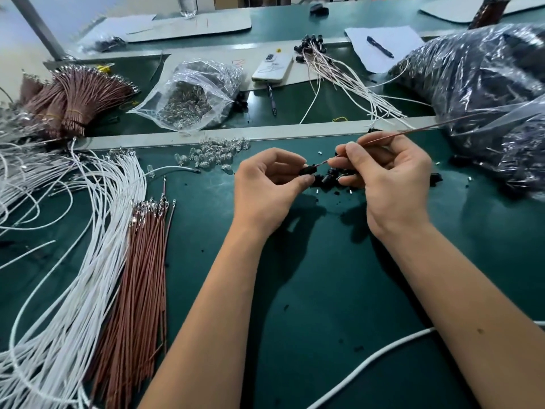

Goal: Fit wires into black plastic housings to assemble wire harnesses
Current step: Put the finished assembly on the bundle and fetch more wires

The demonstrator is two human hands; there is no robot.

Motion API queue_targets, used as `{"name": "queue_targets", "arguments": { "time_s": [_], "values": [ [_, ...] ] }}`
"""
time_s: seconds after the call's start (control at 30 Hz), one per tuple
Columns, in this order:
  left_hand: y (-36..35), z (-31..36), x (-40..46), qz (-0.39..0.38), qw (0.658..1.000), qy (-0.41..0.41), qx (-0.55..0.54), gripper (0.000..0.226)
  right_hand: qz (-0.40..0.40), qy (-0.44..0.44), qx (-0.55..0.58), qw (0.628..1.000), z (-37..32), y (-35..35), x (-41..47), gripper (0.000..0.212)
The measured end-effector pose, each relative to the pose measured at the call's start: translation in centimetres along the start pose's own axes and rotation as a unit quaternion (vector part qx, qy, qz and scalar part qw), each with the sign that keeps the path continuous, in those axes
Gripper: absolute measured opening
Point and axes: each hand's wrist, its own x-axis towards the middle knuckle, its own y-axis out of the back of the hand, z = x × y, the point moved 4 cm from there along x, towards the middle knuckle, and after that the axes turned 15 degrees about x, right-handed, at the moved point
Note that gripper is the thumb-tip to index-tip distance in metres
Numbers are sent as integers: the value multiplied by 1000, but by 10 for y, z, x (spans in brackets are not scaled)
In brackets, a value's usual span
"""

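My left hand (267, 187) pinches a small black plastic housing (308, 170) between thumb and fingers above the green mat. My right hand (389, 178) pinches a thin brown wire (413, 131) near its tip, and the tip meets the housing's right end. The wire's tail runs up and right toward the plastic bag. Loose black housings (330, 181) lie on the mat just under both hands. A bundle of brown wires (138, 278) and a spread of white wires (73, 261) lie at the left.
Clear LED-like parts (215, 154) are scattered behind my left hand. A clear bag of parts (191, 95), a phone (272, 67), finished harnesses (333, 66) and a big plastic bag of black parts (486, 93) lie beyond. A white cable (368, 361) crosses the near right.
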Motion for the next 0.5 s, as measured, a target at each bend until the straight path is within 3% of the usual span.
{"name": "queue_targets", "arguments": {
  "time_s": [0.5],
  "values": [
    [-2,0,0,-2,1000,-12,1,18,-11,3,-49,999,2,2,0,16]
  ]
}}
